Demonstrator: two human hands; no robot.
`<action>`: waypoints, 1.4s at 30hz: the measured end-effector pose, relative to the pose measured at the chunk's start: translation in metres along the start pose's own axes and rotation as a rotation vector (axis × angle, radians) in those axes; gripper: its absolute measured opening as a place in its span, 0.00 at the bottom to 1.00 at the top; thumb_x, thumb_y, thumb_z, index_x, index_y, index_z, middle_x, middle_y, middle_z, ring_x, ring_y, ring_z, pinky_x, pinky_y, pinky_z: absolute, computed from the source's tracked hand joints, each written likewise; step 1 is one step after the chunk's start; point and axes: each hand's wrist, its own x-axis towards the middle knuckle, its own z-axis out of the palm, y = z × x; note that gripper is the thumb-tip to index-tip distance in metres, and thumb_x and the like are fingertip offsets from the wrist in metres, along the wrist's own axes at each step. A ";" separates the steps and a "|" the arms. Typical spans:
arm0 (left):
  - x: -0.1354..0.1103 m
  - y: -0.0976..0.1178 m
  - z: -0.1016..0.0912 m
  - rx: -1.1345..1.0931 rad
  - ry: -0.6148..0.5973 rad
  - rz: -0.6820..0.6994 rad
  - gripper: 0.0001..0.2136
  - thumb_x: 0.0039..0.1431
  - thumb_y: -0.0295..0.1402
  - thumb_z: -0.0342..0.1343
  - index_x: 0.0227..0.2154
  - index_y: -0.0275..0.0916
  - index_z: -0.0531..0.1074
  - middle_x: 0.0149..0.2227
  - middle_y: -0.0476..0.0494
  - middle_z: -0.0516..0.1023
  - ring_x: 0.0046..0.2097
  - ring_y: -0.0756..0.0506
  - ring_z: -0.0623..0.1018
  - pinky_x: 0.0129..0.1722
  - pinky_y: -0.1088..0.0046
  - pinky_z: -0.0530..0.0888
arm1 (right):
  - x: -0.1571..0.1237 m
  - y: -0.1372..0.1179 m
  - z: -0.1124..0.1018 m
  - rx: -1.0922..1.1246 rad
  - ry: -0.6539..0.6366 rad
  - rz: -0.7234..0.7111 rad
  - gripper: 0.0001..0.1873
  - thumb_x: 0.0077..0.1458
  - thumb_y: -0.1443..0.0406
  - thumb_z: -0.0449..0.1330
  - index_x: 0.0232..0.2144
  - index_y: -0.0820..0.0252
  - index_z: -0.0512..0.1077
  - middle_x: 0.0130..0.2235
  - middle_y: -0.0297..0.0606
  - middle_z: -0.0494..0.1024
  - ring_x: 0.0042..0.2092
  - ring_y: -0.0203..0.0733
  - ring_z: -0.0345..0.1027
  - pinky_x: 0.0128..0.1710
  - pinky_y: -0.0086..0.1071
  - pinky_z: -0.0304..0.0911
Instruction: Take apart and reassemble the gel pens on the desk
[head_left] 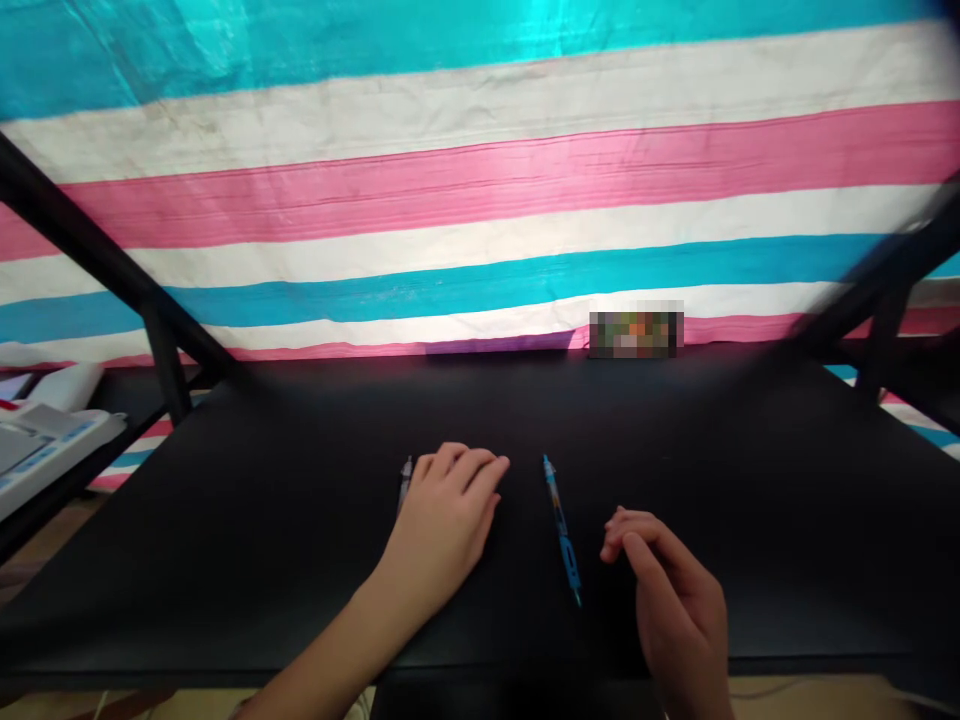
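Observation:
My left hand (450,505) is palm down over the black table (300,590), its fingers apart and slightly bent. Beside and partly under it lies a dark pen with a clear tip (406,478); the hand covers the rest. A blue click pen (561,530) lies on the tabletop between my two hands, tip end away from me, touched by neither. To the right of this pen, my right hand (671,590) is turned on its side with fingers curled in and the thumb against them. Nothing shows in its grasp.
A striped blue, white and pink sheet (480,200) hangs behind the table. Dark metal frame bars (112,240) slant down at both sides. A white device with buttons (52,440) stands at the far left. A pixelated patch (636,334) covers something at the table's back edge.

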 end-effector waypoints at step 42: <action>-0.059 0.030 0.001 -0.292 0.281 0.049 0.14 0.60 0.15 0.45 0.38 0.38 0.71 0.27 0.45 0.75 0.26 0.45 0.72 0.26 0.68 0.69 | -0.008 -0.018 -0.001 -0.109 -0.465 -0.035 0.22 0.75 0.57 0.52 0.30 0.56 0.76 0.29 0.34 0.73 0.29 0.37 0.66 0.30 0.31 0.57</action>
